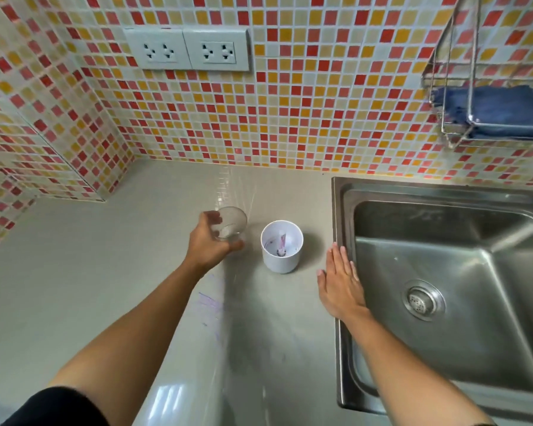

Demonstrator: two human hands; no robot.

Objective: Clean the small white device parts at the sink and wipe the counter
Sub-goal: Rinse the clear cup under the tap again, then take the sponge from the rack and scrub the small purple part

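Head view looks down on a grey surface (74, 256) that meets a wall of red, orange and pale tiles at its far edge. The left hand (210, 241) has its fingers curled round a clear cup (232, 224) near the middle of the surface; whether the cup's base touches the surface cannot be told. Just to its right a white cup (281, 245) stands upright and apart from both hands, with a small pinkish part inside it. The right hand (340, 281) lies flat with straight fingers together, palm down on the surface along the left rim of the steel sink (443, 192), holding nothing. The sink fills the right side, with its drain (423, 299) in the basin floor. Faint purple streaks (210, 302) mark the surface beside the left forearm. On the wall hang two sockets (186, 49) and, above the sink, a wire rack (450, 87) with a folded blue cloth (499, 109).
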